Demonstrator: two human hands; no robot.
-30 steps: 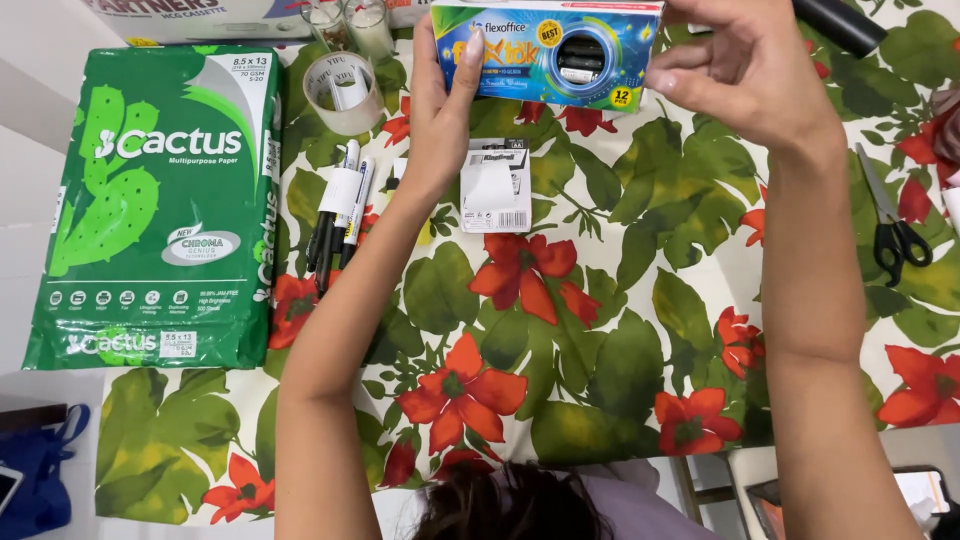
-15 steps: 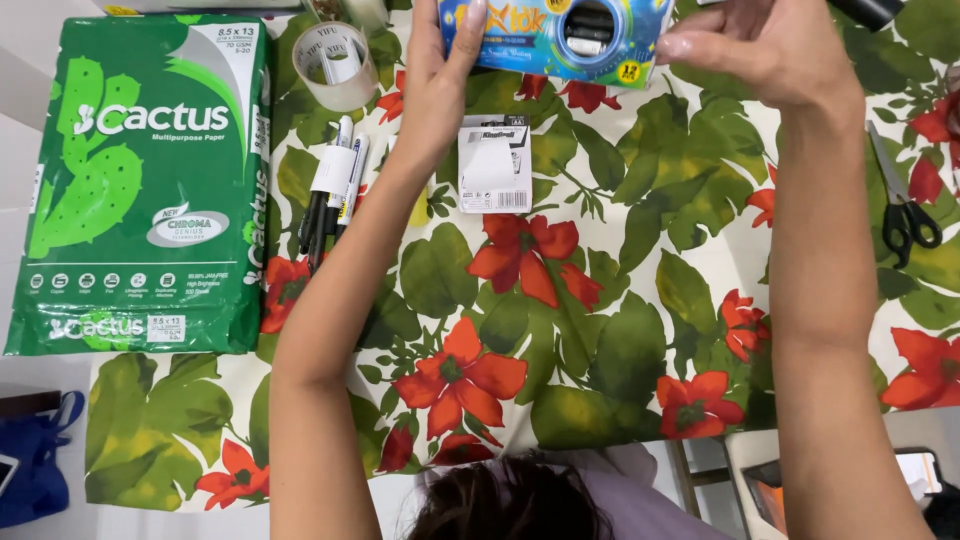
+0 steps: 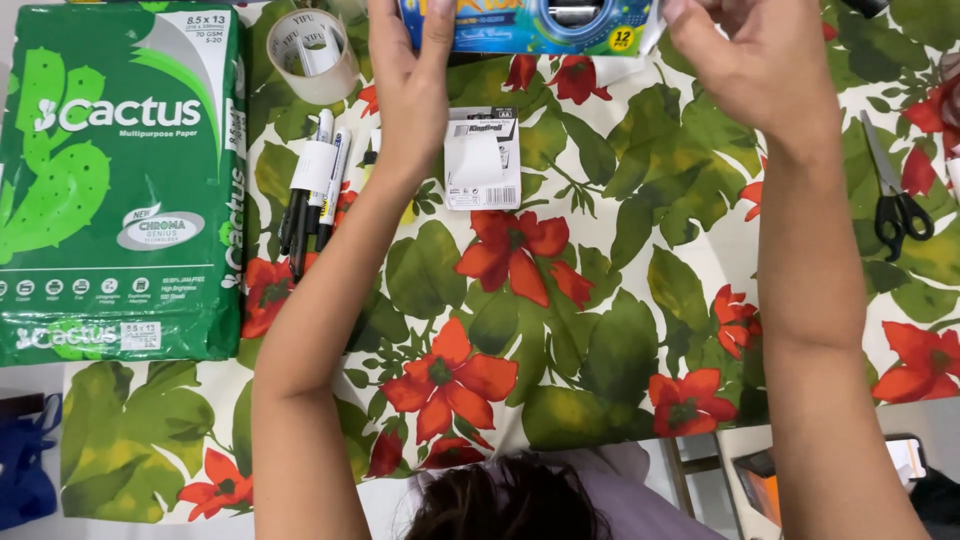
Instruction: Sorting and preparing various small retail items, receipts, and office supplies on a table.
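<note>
Both hands, left hand [image 3: 410,85] and right hand [image 3: 760,60], raised with each grip clamped on the blue box [image 3: 530,25].

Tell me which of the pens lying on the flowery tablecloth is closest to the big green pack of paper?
The thin black pen, at the left edge of the bunch. The white-barrelled markers lie on its other side, farther from the green paper pack and nearer the left hand.

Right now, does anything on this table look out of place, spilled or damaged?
Nothing stands out. Both hands hold the blue box; the paper ream, tape roll, pens and scissors lie intact on the floral cloth.
</note>
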